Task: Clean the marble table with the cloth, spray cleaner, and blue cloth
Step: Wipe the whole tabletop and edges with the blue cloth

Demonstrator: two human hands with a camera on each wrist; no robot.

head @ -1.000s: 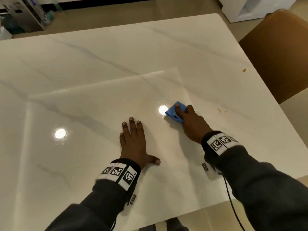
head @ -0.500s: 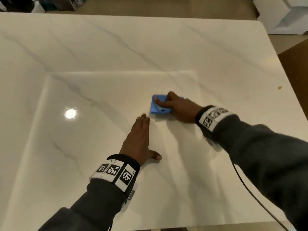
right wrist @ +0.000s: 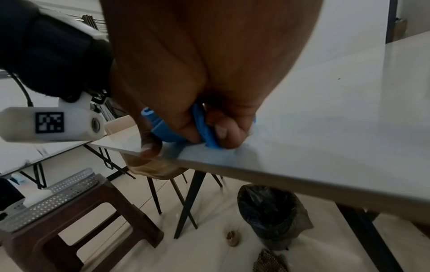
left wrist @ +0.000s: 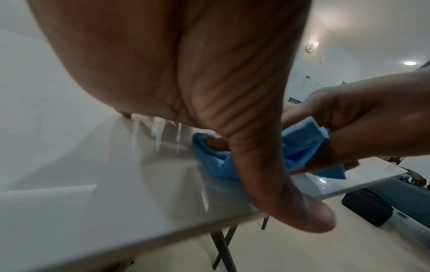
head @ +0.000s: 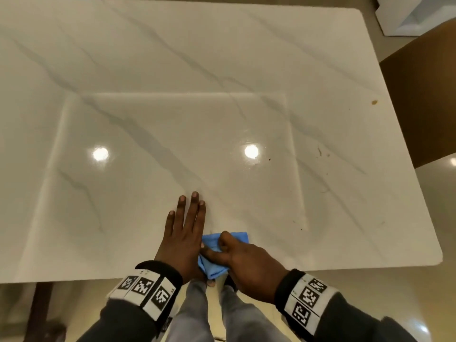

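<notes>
My right hand [head: 227, 253] grips the crumpled blue cloth [head: 212, 269] at the near edge of the white marble table [head: 222, 70]; the fingers curl into the cloth [right wrist: 204, 128] and press it down. My left hand [head: 185, 233] lies flat on the table right beside it, fingers straight, thumb hanging over the table edge [left wrist: 302, 217]. In the left wrist view the blue cloth [left wrist: 300, 147] bunches between both hands. Brown specks and smears [head: 374, 102] mark the right part of the table. No spray cleaner is in view.
A brown chair [head: 424, 99] stands at the table's right side. Under the table a black-lined bin [right wrist: 270, 215] and a brown stool [right wrist: 76, 220] stand on the floor. A white box [head: 404, 16] sits at the far right.
My right hand has dragged the blue cloth from the table's middle back to the near edge, next to my left hand. The left hand stays flat on the table.
</notes>
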